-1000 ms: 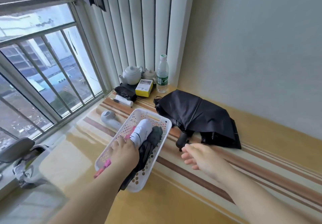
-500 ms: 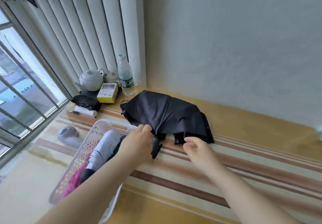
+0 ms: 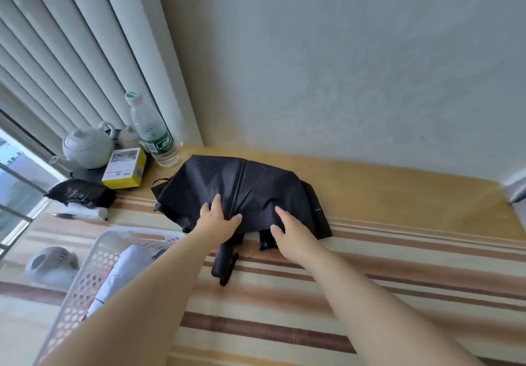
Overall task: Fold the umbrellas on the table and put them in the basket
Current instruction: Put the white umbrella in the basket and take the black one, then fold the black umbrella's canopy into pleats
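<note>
At centre frame, on the striped tabletop [image 3: 370, 254], lies the black umbrella [image 3: 256, 192], canopy slack and spread, not yet rolled; long axis running from the handle [image 3: 223, 261] at lower centre up toward the wall at the top of the frame, canopy broad across it from left to right.

Just above the handle, both hands on the near hem of the canopy: left hand [image 3: 217, 220] with thumb and fingers bunching cloth into a narrow grip; right hand [image 3: 290, 230] beside it to the right, fingers laid flat and fairly straight on the fabric, pressing rather than clasping, a loose wide grip holding nothing.

Between and below the two hands sticks out the handle, pointing toward the lower centre of the frame, slightly nearer the left hand; likely the piece to seize next while the other hand gathers the canopy round the shaft.

At lower left, the white basket [image 3: 94, 254], just left of the handle and on the left arm's side, already with a folded white umbrella [image 3: 128, 266] inside; short carry leftward once the black one is wrapped.
</note>
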The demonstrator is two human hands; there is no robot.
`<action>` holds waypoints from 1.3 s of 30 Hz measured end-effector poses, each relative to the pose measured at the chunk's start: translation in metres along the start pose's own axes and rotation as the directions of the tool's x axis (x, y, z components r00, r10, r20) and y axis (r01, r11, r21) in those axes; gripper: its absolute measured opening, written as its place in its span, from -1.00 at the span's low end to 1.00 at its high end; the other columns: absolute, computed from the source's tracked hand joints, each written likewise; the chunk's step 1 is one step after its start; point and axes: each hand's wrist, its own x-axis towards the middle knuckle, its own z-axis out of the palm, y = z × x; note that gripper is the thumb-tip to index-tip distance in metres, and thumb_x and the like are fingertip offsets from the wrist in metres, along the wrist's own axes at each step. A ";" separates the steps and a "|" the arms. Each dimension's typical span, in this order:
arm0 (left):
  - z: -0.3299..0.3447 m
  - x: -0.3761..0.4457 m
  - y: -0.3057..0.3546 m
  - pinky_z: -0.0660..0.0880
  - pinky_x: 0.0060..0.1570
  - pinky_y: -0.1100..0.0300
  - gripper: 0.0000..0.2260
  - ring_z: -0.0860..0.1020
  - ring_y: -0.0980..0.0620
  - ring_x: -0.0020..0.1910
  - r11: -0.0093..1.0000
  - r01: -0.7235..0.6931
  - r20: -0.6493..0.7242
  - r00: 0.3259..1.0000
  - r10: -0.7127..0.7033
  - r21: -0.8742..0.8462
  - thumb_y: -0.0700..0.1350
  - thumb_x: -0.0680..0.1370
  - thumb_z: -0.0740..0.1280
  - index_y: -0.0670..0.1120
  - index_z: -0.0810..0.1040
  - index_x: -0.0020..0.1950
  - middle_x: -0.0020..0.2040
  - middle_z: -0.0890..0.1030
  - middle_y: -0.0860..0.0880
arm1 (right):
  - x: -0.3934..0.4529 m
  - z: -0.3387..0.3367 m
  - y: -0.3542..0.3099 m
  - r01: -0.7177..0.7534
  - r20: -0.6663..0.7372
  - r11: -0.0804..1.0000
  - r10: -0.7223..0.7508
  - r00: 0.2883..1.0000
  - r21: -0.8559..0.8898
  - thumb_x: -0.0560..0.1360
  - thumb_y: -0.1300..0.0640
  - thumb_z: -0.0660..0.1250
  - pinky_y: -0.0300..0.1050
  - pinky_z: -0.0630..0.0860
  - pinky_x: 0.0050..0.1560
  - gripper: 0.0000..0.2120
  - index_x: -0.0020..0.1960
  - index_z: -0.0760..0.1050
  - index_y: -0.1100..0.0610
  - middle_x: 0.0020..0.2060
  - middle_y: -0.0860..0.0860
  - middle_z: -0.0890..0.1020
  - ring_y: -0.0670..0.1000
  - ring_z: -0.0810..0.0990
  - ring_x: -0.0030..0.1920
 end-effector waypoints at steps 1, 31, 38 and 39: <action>0.003 0.006 -0.001 0.26 0.38 -0.04 -0.25 0.21 -0.22 0.44 0.995 0.064 0.023 0.998 -0.063 -0.072 0.17 0.55 0.25 0.00 -0.11 0.56 0.53 0.04 -0.15 | 0.004 0.003 0.000 -0.035 0.023 0.999 0.034 0.999 0.025 0.67 0.00 0.04 -0.03 0.21 0.45 -0.47 0.58 -0.04 -0.06 0.56 -0.02 0.10 0.05 0.18 0.52; 0.009 -0.066 0.057 0.53 -0.28 0.17 -0.72 0.62 -0.15 -0.22 0.685 0.116 0.179 0.984 0.021 -0.719 -0.08 0.42 0.42 -0.22 0.56 0.04 -0.18 0.64 -0.20 | -0.024 -0.046 0.008 -0.221 -0.125 0.879 0.298 0.946 0.422 0.47 -0.29 0.29 -0.04 0.46 0.13 -0.41 0.35 0.34 0.03 0.26 0.00 0.43 0.07 0.48 0.22; 0.030 -0.122 0.083 0.57 0.07 -0.02 -0.79 0.64 -0.06 -0.05 0.746 -0.020 0.253 0.934 0.251 -0.665 -0.09 0.50 0.36 -0.07 0.53 0.12 -0.05 0.68 -0.09 | -0.077 -0.059 0.001 -0.242 0.208 0.402 0.127 0.970 0.883 0.46 -0.08 0.43 0.07 0.60 0.08 -0.53 0.22 0.53 0.22 0.05 0.16 0.68 0.15 0.66 0.06; 0.035 -0.129 0.083 0.55 0.13 -0.01 -0.78 0.63 -0.04 0.00 0.776 -0.040 0.272 0.924 0.269 -0.630 -0.05 0.51 0.35 -0.02 0.51 0.14 0.00 0.66 -0.07 | -0.083 -0.057 0.002 -0.238 0.194 0.389 0.150 0.969 0.890 0.45 -0.05 0.45 0.04 0.62 0.00 -0.52 0.22 0.53 0.25 0.05 0.18 0.68 0.16 0.66 0.05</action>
